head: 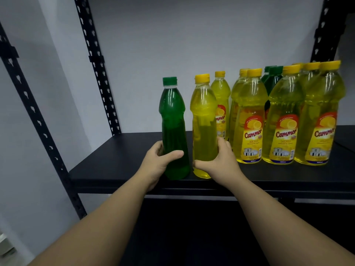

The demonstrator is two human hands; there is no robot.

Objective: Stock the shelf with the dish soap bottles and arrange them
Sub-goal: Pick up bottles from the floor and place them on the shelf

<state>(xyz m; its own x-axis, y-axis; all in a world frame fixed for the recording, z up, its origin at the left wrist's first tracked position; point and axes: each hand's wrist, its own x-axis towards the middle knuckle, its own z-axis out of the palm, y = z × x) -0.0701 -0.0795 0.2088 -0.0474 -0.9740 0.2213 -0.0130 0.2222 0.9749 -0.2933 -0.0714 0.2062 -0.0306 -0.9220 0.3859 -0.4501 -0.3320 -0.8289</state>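
- The black metal shelf already carries a good part of the stock: a block of clear plastic bottles of yellow soap with yellow caps fills the right half of the frame, in at least two rows, their red and yellow "Cammer" labels turned to the front.
- Two dark green bottles with green caps show behind that block, mostly hidden, so a full count is not possible.
- At the centre of the frame two more bottles stand upright at the front edge of the shelf, close together.
- The left hand is wrapped round the lower body of the clear plastic bottle of green soap with a green cap, thumb across the front, fingers behind.
- The right hand clasps the lower body of the clear plastic bottle of yellow soap with a yellow cap, thumb low across the front, fingers round the right side.
- Neither of these two shows a label to the camera; the backs seem to face out, so I judge that turning them is still to do.
- The left part of the shelf, at middle left of the frame, is bare, so there is room for more stock.
- Whether more bottles wait outside the frame cannot be told.
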